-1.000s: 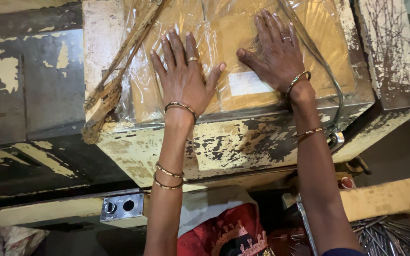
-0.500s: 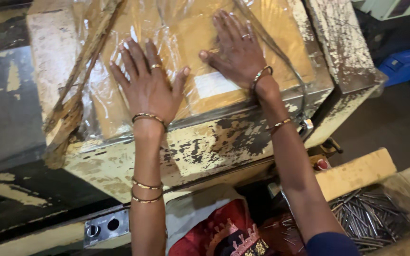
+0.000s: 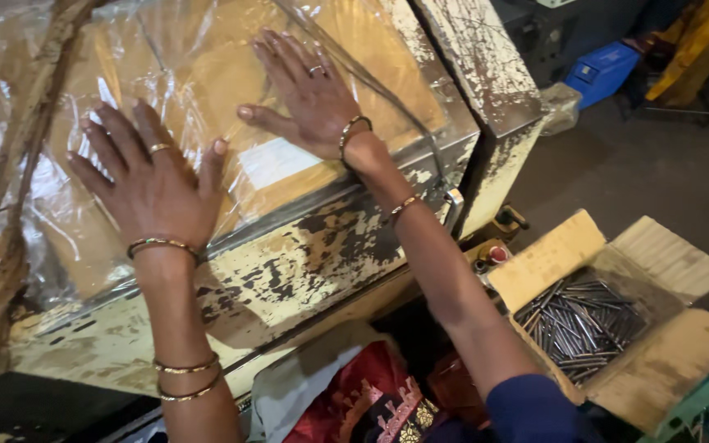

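Observation:
My left hand lies flat, fingers spread, on a clear plastic sheet that covers a brown cardboard packet with a white label. My right hand presses flat on the same sheet further back and to the right. The packet rests on top of a worn, cream-painted metal machine with chipped paint. Both wrists carry gold bangles, and each hand wears a ring. Neither hand grips anything.
An open cardboard box full of several thin metal rods stands on the floor at the right. A blue crate sits at the far right back. Red patterned cloth is below, on my lap. A frayed wooden strip runs along the left.
The view has swung to the right and down, so the machine and both hands have shifted left in the picture. The rod box has come into full view. The hands stay flat on the plastic.

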